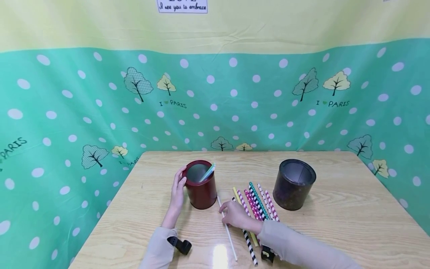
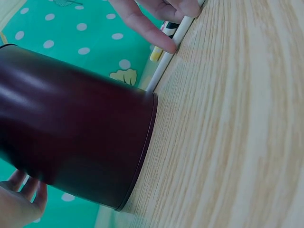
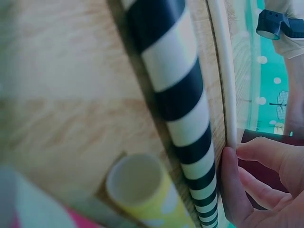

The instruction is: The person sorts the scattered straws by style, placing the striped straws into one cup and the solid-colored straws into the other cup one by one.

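The left hand (image 1: 177,190) grips the side and rim of a dark red cylindrical can (image 1: 201,190), which stands upright. Inside, a few pale green and blue straws (image 1: 208,172) lean against the right side of its rim. Just right of this can, the right hand (image 1: 235,215) pinches a thin white straw (image 1: 231,243) between thumb and fingers. The straw lies along the table, its far end close to the can's base. In the right wrist view, the thumb and fingertips (image 3: 230,159) meet at the white straw (image 3: 223,61).
Several patterned paper straws (image 1: 258,198), striped and dotted, lie right of the white one, partly under the right forearm. A black-and-white striped straw (image 1: 248,243) is nearest to it. Farther right stands a dark can (image 1: 292,190). A patterned curtain (image 1: 235,93) hangs behind the wooden table (image 1: 336,209).
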A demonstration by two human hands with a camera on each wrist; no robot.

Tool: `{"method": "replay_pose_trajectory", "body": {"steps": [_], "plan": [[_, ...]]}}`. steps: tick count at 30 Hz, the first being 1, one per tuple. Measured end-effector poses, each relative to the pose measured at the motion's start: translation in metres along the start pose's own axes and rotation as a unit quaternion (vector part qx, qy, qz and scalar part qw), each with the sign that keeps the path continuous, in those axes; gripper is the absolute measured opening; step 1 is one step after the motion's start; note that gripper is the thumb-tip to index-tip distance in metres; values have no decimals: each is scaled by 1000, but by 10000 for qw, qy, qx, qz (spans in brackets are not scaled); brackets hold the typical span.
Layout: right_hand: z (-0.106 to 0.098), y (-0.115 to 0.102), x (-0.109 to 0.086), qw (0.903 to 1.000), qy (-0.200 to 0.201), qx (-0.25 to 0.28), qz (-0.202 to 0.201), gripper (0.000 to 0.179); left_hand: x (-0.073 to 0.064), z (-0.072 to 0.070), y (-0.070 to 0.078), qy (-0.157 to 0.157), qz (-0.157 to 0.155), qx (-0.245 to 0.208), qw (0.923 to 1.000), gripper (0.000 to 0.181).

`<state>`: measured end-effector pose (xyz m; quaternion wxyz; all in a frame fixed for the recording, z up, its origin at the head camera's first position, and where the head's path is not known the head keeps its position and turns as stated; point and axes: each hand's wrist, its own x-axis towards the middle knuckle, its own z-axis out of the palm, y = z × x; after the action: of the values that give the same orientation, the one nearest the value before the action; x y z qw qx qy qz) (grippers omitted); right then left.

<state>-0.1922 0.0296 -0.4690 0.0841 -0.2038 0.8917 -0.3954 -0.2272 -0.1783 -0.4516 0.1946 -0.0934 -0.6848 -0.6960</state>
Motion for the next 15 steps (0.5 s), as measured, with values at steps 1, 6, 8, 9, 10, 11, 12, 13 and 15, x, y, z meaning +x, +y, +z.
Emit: {"method": "replay_pose_trajectory", "body": {"steps": [1, 6, 8, 9, 10, 11, 12, 13, 15], "plan": [[0, 0, 0, 10000, 19, -18, -11, 28, 0, 0, 0, 9, -36, 1, 10000, 38], [0, -2, -2, 9997, 61, 208, 139, 30, 1, -1, 1, -9, -124, -19, 9999, 37], [-1, -3, -3, 9989, 67, 363, 279, 31, 1, -1, 0, -12, -137, -34, 9999, 37], [-1, -3, -3, 9983, 63, 463, 355, 32, 0, -1, 1, -11, -127, -9, 9999, 37], [-1, -4, -3, 9975, 64, 558, 440, 32, 0, -1, 1, -2, -133, 2, 9999, 37], [-2, -4, -4, 9967, 68, 632, 508, 33, 0, -1, 1, 11, -137, 6, 9999, 37], [-2, -4, -4, 9960, 75, 697, 554, 33, 0, -1, 1, 22, -139, 14, 9999, 37], [-2, -3, -4, 9952, 83, 763, 613, 34, 0, 0, 1, 20, -127, 6, 9999, 37], [-3, -2, -3, 9925, 83, 973, 738, 35, 0, 0, 1, 15, -88, -3, 10000, 37]]}}
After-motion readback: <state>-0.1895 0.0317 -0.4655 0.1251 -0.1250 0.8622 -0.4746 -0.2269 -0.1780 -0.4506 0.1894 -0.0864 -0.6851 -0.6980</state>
